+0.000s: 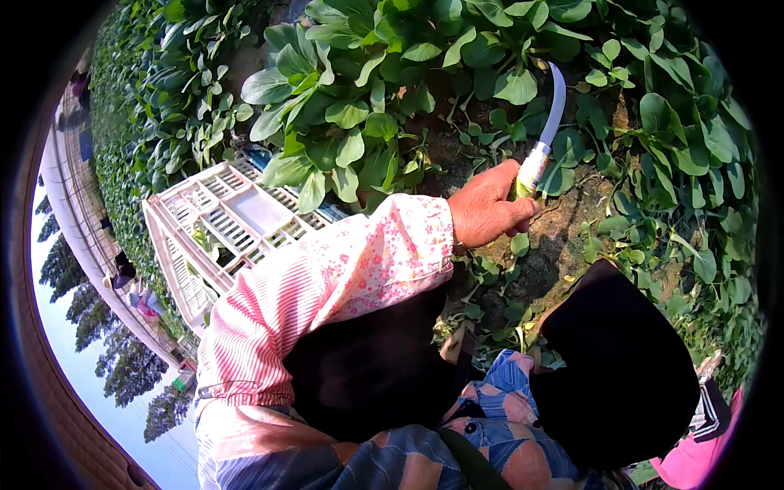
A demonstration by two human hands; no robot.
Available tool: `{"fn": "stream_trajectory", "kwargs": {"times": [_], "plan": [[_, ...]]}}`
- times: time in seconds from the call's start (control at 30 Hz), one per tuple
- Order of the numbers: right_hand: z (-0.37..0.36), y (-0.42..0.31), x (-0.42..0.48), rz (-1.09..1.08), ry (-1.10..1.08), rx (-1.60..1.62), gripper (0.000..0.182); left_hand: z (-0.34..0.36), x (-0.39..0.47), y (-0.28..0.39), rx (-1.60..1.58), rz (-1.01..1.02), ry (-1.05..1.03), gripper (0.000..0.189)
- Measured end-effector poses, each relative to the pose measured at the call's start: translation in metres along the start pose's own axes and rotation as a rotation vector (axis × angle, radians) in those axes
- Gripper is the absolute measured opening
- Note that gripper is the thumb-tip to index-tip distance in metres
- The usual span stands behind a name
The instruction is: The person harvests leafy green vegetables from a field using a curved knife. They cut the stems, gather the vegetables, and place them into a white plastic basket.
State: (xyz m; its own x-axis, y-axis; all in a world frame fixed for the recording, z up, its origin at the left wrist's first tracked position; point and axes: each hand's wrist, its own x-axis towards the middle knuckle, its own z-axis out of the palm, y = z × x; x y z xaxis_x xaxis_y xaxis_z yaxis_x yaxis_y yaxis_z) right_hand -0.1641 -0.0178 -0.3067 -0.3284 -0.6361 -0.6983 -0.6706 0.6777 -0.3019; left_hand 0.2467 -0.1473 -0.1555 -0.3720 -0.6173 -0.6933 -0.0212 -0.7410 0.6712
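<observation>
My left hand (487,205) reaches out from a pink and white floral sleeve and grips a sickle by its short handle (531,168), which has a patterned wrap. The curved blade (557,101) points away from me, its tip close to low leaves. Beyond and left of the hand stands a dense clump of leafy greens (349,131), which looks like bok choy. Bare soil (560,226) with scattered small leaves lies just right of the hand. My right hand is out of view.
A pale plastic crate (257,211) with slatted sides stands left of my arm, some greens visible through it. More rows of greens (680,141) spread right and far left. Part of a person in pink (698,459) shows at lower right. Other people (144,300) are distant at left.
</observation>
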Motion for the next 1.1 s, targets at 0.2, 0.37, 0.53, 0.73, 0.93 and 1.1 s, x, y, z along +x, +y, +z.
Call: {"fn": "stream_trajectory", "kwargs": {"times": [0.2,0.37,0.53,0.73,0.93,1.1], "plan": [[-0.036,0.011,0.001,-0.081,0.002,-0.035,0.04,0.001,-0.002,0.009,-0.012,0.208,0.109,0.024],[-0.057,0.016,0.002,-0.146,0.008,0.002,0.04,-0.029,-0.014,0.039,0.116,0.354,0.378,0.022],[-0.072,0.008,0.022,-0.259,-0.017,0.072,0.04,-0.03,-0.039,0.103,0.058,0.49,0.493,0.023],[-0.121,-0.034,0.046,-0.488,-0.057,0.149,0.04,0.046,-0.058,0.166,-0.027,0.722,0.376,0.023],[-0.228,-0.174,-0.02,-0.837,-0.357,0.423,0.04,0.153,-0.092,0.196,0.199,0.802,0.231,0.018],[-0.275,-0.264,-0.125,-1.068,-0.649,0.757,0.052,0.219,-0.149,0.197,0.687,0.572,0.183,0.022]]}}
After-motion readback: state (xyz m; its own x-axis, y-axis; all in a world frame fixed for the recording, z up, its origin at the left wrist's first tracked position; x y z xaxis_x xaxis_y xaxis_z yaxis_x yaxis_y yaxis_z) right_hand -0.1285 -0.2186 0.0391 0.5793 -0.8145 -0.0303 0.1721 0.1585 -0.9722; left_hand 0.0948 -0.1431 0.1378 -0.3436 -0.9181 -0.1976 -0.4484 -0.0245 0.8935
